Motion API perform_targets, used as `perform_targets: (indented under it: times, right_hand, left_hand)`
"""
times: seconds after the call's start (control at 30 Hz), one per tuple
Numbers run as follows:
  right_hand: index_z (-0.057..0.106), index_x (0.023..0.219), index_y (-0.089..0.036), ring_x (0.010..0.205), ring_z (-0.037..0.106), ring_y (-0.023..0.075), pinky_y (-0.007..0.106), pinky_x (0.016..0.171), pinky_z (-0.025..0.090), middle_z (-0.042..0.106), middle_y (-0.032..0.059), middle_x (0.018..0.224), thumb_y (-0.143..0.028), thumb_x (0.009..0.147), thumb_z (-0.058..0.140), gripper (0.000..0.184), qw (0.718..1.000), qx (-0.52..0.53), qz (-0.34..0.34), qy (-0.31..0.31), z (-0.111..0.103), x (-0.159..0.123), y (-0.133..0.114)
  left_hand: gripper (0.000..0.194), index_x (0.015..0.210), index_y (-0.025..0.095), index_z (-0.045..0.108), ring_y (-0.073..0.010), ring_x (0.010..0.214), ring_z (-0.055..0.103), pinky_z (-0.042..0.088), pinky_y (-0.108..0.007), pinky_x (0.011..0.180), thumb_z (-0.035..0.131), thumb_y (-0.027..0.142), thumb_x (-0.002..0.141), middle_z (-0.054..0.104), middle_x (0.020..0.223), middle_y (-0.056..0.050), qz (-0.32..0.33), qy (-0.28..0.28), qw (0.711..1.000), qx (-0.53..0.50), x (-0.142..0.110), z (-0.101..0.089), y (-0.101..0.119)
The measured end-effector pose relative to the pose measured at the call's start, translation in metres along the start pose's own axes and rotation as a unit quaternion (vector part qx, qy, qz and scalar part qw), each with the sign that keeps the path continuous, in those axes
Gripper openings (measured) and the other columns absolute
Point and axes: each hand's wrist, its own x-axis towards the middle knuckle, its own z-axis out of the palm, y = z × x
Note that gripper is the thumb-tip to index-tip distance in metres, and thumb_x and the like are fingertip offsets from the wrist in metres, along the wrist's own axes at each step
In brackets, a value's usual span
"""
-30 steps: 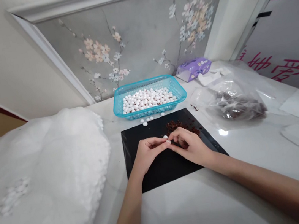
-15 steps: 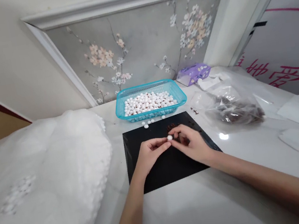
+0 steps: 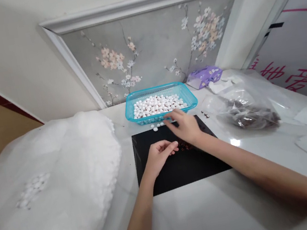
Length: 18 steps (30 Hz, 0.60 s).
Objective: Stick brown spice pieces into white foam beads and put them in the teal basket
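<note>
My left hand (image 3: 163, 155) is over the black mat (image 3: 164, 176), thumb and forefinger pressed together. Whatever is between its fingertips, if anything, is too small to make out. My right hand (image 3: 184, 126) reaches over the mat's far edge, close to the front rim of the blue plastic basket (image 3: 133, 116). Its thumb and fingers look apart, slightly blurred, with no ball visible in them. Several small white balls (image 3: 155, 129) lie between basket and mat. A little heap of small dark brown pieces (image 3: 185, 146) sits on the mat, partly behind my right hand.
White balls (image 3: 156, 104) with some brown bits fill the basket. A big translucent bag of white balls (image 3: 89, 154) takes up the left side. To the right lies a clear bag of brown pieces (image 3: 251, 115). A purple tissue pack (image 3: 205, 77) rests against the wall.
My hands have separated. The right hand has moved away from the left, towards the basket, and the white ball between them no longer shows. The view has shifted slightly.
</note>
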Motion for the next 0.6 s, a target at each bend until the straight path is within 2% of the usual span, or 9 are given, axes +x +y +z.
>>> perform_targets:
  times: [0.07,0.17,0.27,0.37,0.43,0.53,0.6]
  right_hand:
    - [0.064,0.096,-0.021,0.07,0.059,0.0148,0.024,0.055,0.039,0.062,0.0047,0.092,-0.032,0.086,0.049,0.02,0.998,0.005,-0.034,-0.056,0.013,-0.005,-0.007]
    - [0.064,0.097,-0.02,0.067,0.059,0.015,0.024,0.053,0.037,0.062,0.0055,0.091,-0.029,0.084,0.053,0.019,0.992,0.001,-0.056,-0.11,0.029,0.0,-0.009]
    - [0.065,0.094,-0.018,0.068,0.058,0.0154,0.024,0.054,0.036,0.062,0.006,0.089,-0.025,0.083,0.053,0.017,0.988,0.005,-0.068,-0.138,0.037,0.009,-0.005]
    - [0.065,0.091,-0.018,0.067,0.056,0.0142,0.024,0.055,0.035,0.062,0.0055,0.089,-0.022,0.084,0.053,0.015,0.988,0.027,-0.07,-0.138,0.034,0.011,-0.002]
    - [0.065,0.092,-0.018,0.065,0.054,0.0134,0.024,0.056,0.036,0.06,0.0042,0.085,-0.024,0.084,0.052,0.015,0.989,0.05,-0.065,-0.123,0.027,0.009,-0.001]
    - [0.063,0.093,-0.018,0.062,0.051,0.012,0.023,0.056,0.037,0.053,0.001,0.074,-0.028,0.086,0.052,0.017,0.99,0.094,-0.052,-0.091,0.016,0.0,0.0]
    - [0.063,0.092,-0.017,0.059,0.048,0.0111,0.023,0.055,0.037,0.048,-0.0009,0.068,-0.03,0.086,0.052,0.018,0.988,0.124,-0.047,-0.076,0.011,-0.008,-0.001]
  left_hand:
    - [0.035,0.051,0.015,0.059,-0.0084,0.047,0.047,0.035,-0.022,0.05,0.063,0.042,0.073,0.056,0.048,0.001,0.016,0.039,0.999,-0.008,0.0,-0.002,0.001]
    - [0.047,0.042,0.017,0.044,-0.0071,0.042,0.037,0.028,-0.023,0.046,0.056,0.046,0.077,0.04,0.042,0.004,0.041,0.107,0.993,-0.031,0.001,-0.005,0.0]
    - [0.047,0.043,0.017,0.041,-0.0075,0.043,0.035,0.026,-0.023,0.045,0.054,0.047,0.078,0.037,0.044,0.004,0.053,0.144,0.987,-0.052,0.002,-0.007,-0.002]
    - [0.044,0.045,0.016,0.044,-0.0068,0.044,0.037,0.026,-0.022,0.044,0.058,0.044,0.076,0.04,0.046,0.004,0.05,0.154,0.985,-0.064,0.004,-0.006,-0.005]
    - [0.037,0.051,0.016,0.048,-0.006,0.045,0.039,0.028,-0.02,0.044,0.06,0.042,0.075,0.043,0.049,0.004,0.046,0.163,0.983,-0.075,0.005,-0.006,-0.007]
    - [0.022,0.082,0.018,0.057,-0.0057,0.052,0.048,0.035,-0.018,0.05,0.059,0.039,0.076,0.054,0.065,0.004,0.045,0.191,0.975,-0.101,0.008,-0.006,-0.007]
    - [0.029,0.099,0.019,0.056,-0.007,0.061,0.055,0.042,-0.019,0.058,0.058,0.038,0.077,0.06,0.079,0.001,0.04,0.184,0.975,-0.117,0.009,-0.006,-0.007]
